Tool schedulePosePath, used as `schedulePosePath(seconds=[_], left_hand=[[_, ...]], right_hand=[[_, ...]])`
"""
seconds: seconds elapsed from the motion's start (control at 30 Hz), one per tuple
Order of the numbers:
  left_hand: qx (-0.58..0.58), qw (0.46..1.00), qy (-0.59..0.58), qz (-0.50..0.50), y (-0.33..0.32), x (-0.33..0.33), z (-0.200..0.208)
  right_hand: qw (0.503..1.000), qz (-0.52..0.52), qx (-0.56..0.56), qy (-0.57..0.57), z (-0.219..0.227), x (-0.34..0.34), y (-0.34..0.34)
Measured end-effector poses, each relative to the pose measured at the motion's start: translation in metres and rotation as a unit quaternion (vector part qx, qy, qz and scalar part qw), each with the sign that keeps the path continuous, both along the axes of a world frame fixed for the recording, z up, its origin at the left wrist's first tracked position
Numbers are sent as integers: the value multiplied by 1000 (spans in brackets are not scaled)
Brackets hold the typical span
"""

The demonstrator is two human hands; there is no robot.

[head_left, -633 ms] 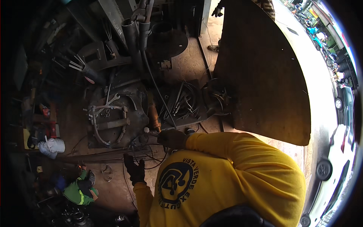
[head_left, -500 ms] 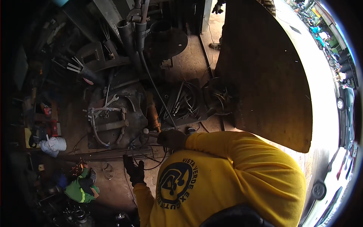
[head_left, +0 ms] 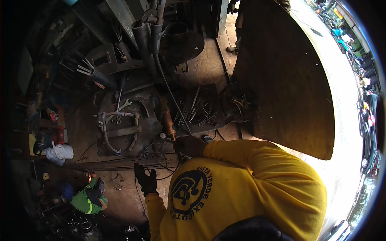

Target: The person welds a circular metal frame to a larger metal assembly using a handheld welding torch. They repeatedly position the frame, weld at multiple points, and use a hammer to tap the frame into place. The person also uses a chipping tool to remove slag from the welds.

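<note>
below my chin my gloved left hand point(head_left: 146, 181) hangs with fingers spread, gripping nothing, while my gloved right hand point(head_left: 189, 146) closes on a thin rod point(head_left: 169, 140) near the round metal housing point(head_left: 126, 120); i judge steadying comes next.

yellow sleeve point(head_left: 257, 160), seemingly dark gloves point(head_left: 146, 181)

I see a round dark-blue emblem point(head_left: 188, 192) printed on the yellow shirt's chest. A small yellow label point(head_left: 32, 143) sits at far left. No screens.
</note>
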State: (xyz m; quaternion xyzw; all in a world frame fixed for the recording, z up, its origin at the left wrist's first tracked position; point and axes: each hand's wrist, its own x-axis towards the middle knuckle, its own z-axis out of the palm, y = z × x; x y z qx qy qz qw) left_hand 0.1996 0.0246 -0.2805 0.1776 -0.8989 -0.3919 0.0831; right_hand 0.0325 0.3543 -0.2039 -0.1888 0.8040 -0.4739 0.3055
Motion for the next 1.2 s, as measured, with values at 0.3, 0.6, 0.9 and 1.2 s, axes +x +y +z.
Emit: schedulePosePath(seconds=[0.3, 0.6, 0.9, 1.2], left_hand=[[-31, 993, 79, -78, -24, -10, 3], [7, 997, -43, -63, -18, -31, 41], [5, 998, -28, -57, -16, -41, 34], [-60, 995, 27, -78, -19, -35, 14]], right_hand=[[987, -145, -44, -49, 29, 29, -38], [978, -198, -46, -49, 30, 63, -49], [984, -65, 21, 162, 32, 55, -61], [965, -84, 32, 247, 73, 66, -86]])
